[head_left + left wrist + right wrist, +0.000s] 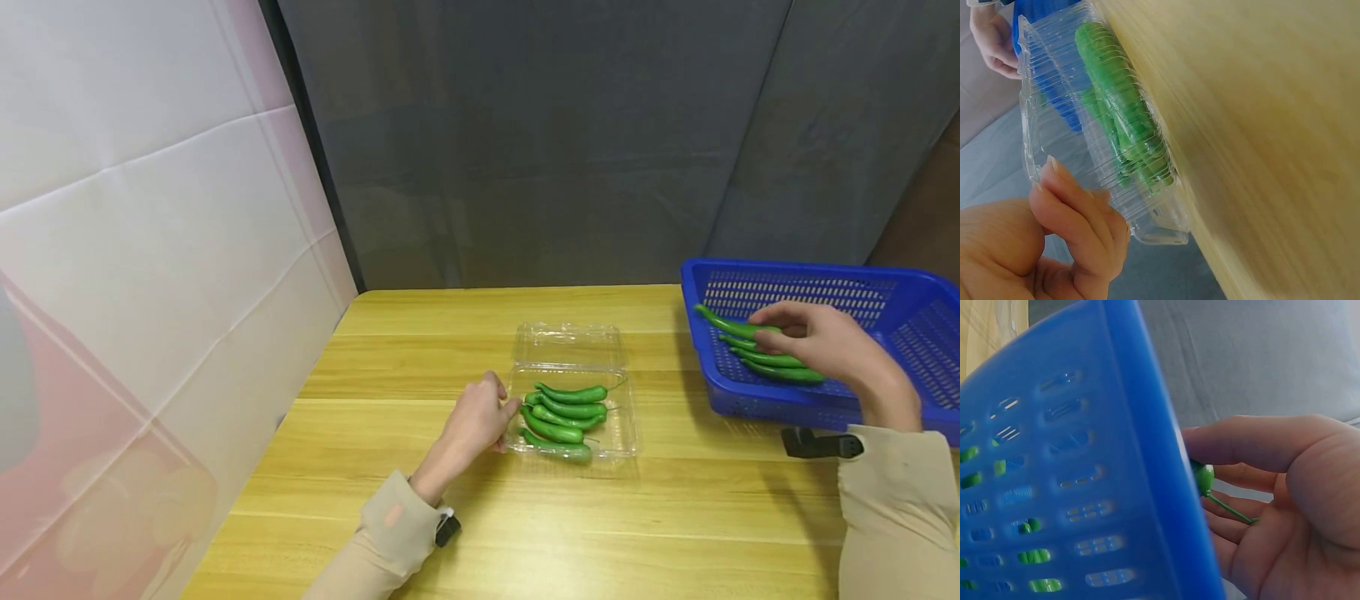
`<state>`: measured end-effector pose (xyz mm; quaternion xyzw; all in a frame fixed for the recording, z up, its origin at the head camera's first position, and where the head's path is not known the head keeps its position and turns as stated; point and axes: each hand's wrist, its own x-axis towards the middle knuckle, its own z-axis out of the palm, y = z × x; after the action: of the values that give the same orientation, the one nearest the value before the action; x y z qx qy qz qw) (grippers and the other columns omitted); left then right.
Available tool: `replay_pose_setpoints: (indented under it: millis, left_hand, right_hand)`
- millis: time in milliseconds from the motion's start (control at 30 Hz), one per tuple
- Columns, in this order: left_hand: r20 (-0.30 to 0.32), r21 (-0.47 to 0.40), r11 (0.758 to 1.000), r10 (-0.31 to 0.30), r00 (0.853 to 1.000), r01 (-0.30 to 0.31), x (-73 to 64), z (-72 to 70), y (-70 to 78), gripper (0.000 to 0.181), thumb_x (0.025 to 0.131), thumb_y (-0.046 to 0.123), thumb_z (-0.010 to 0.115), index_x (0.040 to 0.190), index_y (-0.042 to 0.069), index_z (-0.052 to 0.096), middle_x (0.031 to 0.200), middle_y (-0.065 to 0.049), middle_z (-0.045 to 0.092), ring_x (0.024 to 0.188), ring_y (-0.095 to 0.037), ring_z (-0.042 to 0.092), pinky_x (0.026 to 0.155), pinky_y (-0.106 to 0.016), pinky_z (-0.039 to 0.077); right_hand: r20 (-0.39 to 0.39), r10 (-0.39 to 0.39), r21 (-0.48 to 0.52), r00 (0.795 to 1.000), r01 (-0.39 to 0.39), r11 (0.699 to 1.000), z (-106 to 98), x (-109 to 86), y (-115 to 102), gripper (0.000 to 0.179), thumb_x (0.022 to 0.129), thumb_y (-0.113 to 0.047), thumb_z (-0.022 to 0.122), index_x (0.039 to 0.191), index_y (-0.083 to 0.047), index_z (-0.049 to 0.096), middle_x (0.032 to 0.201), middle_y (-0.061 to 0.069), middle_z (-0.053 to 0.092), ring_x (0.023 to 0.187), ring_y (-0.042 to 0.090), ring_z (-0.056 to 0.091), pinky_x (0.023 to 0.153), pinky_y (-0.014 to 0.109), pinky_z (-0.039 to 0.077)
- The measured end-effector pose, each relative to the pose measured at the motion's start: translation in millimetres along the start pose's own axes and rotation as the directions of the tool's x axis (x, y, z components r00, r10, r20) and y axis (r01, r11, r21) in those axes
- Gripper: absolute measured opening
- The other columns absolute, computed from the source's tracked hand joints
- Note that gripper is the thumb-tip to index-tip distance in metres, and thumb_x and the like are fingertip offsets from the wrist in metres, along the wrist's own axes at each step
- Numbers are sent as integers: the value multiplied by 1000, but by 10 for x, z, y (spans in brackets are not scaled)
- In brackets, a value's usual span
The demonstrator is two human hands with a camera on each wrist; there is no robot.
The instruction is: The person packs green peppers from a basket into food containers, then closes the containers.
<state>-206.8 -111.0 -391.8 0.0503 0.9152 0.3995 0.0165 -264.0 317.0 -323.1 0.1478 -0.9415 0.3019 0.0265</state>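
Note:
A clear plastic clamshell box (624, 429) lies with its lid (570, 346) folded back, holding several green chili peppers (573, 395) side by side. My left hand (476, 414) grips the box's left edge, its fingertips at the rim in the left wrist view. Over on the right, my right hand (836, 346) reaches into a blue plastic basket (810, 268). Between its thumb and fingers it pinches a green chili pepper (1202, 478), whose stem points toward the palm; the basket wall hides the rest in the right wrist view. More peppers (783, 372) lie beneath that hand.
Both the box and the basket stand on a light wooden table (360, 467). Behind the table hangs a grey curtain (525, 150). A pale printed sheet (150, 250) borders the left side. The basket's tall perforated wall faces the right wrist.

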Motion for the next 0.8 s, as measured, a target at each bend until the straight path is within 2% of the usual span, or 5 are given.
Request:
replay_pose_setpoints:
  millis: [467,800]
  left_hand:
    - [1,-7,1000,3,1000,-3,5,11,6,23,101,8,62,108,-11,53,60,-11,59,38,-14,56,42,-33,58]
    - [2,-13,1000,-5,1000,5,8,7,17,21,101,8,62,107,-10,53,63,-14,61,39,-14,57,41,-32,58]
  right_hand:
    - [-54,-89,-18,995,88,996,44,18,-107,27,99,-18,68,119,-1,68,108,18,71,81,-4,59,67,14,44]
    - [-33,-104,4,994,105,995,72,38,-206,26,98,-16,69,119,0,67,102,14,72,74,4,61,64,20,46]
